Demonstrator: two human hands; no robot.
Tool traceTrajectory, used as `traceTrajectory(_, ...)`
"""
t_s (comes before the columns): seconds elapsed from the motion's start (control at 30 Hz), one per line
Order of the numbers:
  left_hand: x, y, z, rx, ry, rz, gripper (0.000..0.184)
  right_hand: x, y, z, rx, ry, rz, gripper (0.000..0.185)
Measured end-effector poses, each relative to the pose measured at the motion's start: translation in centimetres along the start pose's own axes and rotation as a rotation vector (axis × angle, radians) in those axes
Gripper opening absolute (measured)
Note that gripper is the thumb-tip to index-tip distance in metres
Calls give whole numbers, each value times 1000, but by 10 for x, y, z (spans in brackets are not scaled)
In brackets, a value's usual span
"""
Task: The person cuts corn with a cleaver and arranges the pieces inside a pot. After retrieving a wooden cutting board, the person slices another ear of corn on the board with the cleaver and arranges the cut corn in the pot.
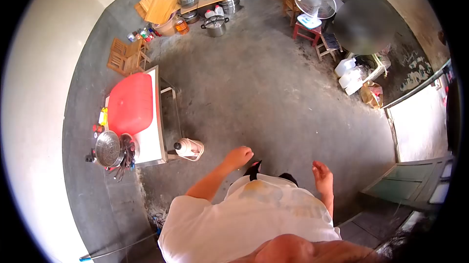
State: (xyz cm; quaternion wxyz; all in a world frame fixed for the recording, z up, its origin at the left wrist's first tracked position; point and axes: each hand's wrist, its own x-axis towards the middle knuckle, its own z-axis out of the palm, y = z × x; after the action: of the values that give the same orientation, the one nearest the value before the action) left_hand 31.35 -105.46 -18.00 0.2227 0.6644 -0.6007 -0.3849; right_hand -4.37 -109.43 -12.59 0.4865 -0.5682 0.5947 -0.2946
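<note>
Over the grey floor, my left hand (239, 157) hangs in front of my body with its fingers curled in; nothing shows in it. The nearest object to it is a pale thermos flask (188, 148) with a dark top, standing apart to its left beside the table leg. My right hand (322, 175) is raised at the right side of my white shirt, its fingers bent but loose and apart, and it holds nothing. Neither hand touches any object.
A white table (158, 136) at the left bears a red lid (131, 102) and a metal strainer (108, 148). Wooden chairs (128, 57) stand behind it. Farther back is a pot (215, 26). A fan (315, 3), stools and plastic jugs (351, 78) are at the right.
</note>
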Motion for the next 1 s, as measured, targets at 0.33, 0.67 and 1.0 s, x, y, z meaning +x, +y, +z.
traceTrajectory(0.33, 58, -9, 6, -65, 238, -343, 26, 153, -28, -23, -261, -313, 21, 27)
traceTrajectory(0.67, -6, 18, 39, -246, 487, -790, 31, 337, -85, 25, -400, -746, -270, 30)
traceTrajectory(1.0, -176, -9, 71, -585, 918, -1279, 33, 225, -152, 285, -238, -1373, -287, 34)
